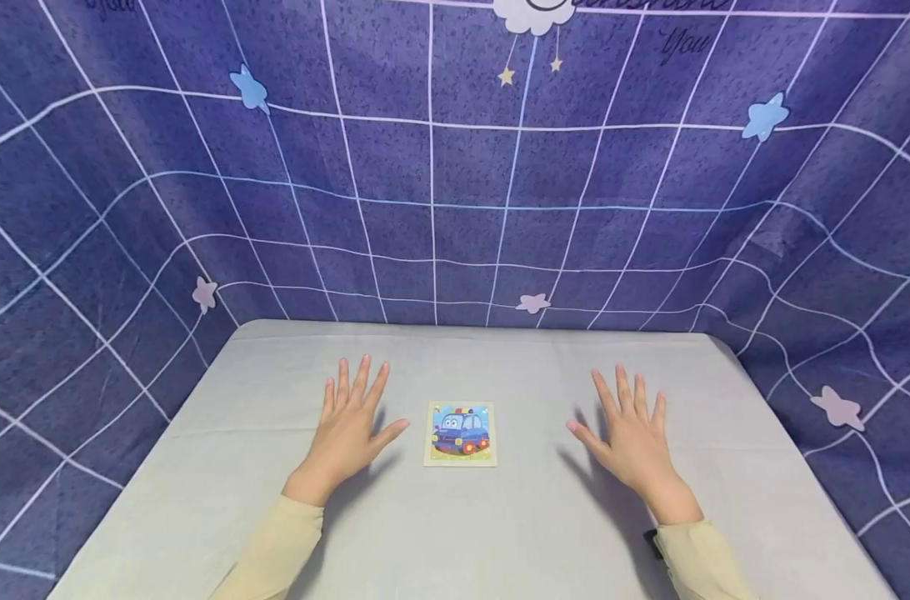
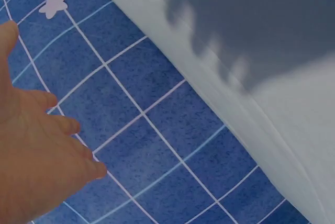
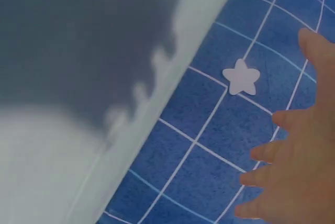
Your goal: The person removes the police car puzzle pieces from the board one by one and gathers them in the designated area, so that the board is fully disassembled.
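Observation:
A square picture puzzle (image 1: 460,434) with a pale border lies flat on the table, showing a blue cartoon car with eyes and red wheels. To its left, my left hand (image 1: 349,432) is held palm down above the cloth, fingers spread, thumb toward the picture. On the other side my right hand (image 1: 632,439) mirrors it, fingers also straight and apart. Both hands hold nothing and cast shadows on the table. In the left wrist view the left hand (image 2: 42,150) shows at the left edge; the right hand (image 3: 298,156) fills the right side of its own wrist view.
A light grey cloth covers the table (image 1: 530,533). Dark blue curtain fabric (image 1: 470,167) with white grid lines and stars surrounds its back and sides. A dark band (image 1: 653,544) shows at the right sleeve's cuff.

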Demonstrator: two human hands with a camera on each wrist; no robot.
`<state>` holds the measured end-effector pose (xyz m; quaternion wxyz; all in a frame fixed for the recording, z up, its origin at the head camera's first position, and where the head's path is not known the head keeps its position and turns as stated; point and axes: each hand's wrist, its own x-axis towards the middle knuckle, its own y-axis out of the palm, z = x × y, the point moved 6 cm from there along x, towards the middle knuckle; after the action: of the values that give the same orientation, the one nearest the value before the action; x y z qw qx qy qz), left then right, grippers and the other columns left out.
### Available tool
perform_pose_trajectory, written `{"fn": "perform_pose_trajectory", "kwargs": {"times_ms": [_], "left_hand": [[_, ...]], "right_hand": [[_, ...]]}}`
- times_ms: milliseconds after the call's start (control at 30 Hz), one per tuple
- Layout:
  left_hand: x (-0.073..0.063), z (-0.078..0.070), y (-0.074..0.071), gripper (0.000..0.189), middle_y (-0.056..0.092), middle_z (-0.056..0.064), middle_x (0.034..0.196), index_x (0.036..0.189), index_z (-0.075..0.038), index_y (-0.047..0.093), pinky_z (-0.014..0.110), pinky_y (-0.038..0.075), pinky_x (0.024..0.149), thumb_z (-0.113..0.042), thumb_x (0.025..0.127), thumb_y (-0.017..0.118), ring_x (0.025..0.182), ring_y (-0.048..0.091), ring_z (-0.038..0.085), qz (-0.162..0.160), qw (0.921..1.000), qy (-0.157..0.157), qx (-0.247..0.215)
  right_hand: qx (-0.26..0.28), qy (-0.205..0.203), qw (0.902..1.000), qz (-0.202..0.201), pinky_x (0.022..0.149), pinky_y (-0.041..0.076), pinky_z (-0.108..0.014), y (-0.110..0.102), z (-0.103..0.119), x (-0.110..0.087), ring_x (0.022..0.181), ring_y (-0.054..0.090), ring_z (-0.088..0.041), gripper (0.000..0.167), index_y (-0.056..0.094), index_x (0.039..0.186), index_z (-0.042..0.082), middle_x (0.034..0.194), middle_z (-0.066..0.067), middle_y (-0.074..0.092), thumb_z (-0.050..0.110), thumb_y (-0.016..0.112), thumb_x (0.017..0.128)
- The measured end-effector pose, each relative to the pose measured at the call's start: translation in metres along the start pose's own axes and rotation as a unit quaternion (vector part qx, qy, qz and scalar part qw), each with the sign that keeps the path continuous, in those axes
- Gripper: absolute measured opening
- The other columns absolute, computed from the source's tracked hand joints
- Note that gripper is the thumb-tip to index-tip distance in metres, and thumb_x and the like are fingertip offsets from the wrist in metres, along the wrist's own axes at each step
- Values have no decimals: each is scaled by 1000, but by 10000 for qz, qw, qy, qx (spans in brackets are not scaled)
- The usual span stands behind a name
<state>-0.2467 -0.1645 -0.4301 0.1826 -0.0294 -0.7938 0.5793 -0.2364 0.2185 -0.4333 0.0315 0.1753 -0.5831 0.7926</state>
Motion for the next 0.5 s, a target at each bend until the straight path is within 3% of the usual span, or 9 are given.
{"fn": "perform_pose_trajectory", "kwargs": {"times_ms": [233,500], "left_hand": [[3,-10,-1,87,2,18,160,156,-14,15,52,-6,117,-53,91,57,144,-14,38,-25,9995,206,-252],[1,-25,-3,80,10,19,159,155,-12,19,53,6,118,-43,93,60,146,-1,38,-177,9974,507,-472]], "right_hand": [[216,-333,9991,-127,111,-1,-67,-5,14,13,142,10,-48,81,26,153,14,156,-26,18,55,56,90],[1005,-814,9914,-221,113,8,-64,-6,38,28,142,16,-46,73,31,151,11,155,-22,24,43,60,92]]}}
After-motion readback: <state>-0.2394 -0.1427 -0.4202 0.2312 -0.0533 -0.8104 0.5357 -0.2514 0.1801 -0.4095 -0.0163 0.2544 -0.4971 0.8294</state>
